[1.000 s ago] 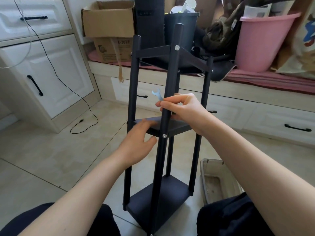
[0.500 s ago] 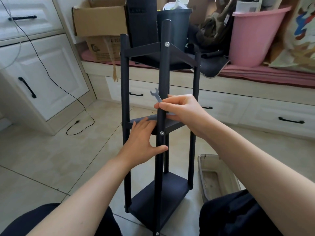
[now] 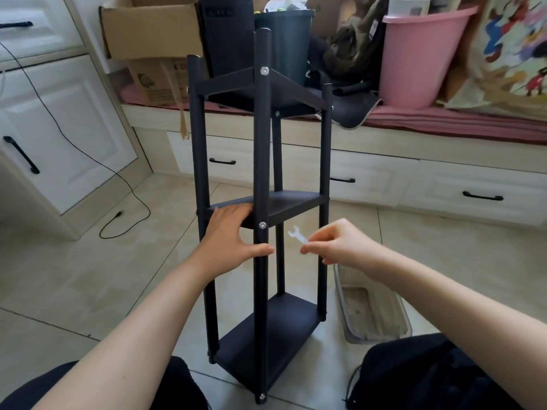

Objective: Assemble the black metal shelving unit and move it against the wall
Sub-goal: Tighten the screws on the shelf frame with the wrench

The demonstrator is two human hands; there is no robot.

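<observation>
The left hand (image 3: 229,232) lies open against the stiff, probably light shelving unit (image 3: 262,202), best gripped by its posts, while the right hand (image 3: 340,244) pinches a small wrench (image 3: 298,234).

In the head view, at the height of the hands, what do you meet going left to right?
Black cable → left hand → front post → small wrench → right hand.

A black shelving unit (image 3: 262,202) stands upright at centre, its four posts fencing the open gaps between three shelves. The left hand (image 3: 229,236) blocks the middle shelf's front-left edge. At 4 o'clock a shallow tray (image 3: 374,309) sits on the floor. Bare floor tiles (image 3: 88,276) stretch toward 9 o'clock, crossed by a black cable (image 3: 127,187).
</observation>
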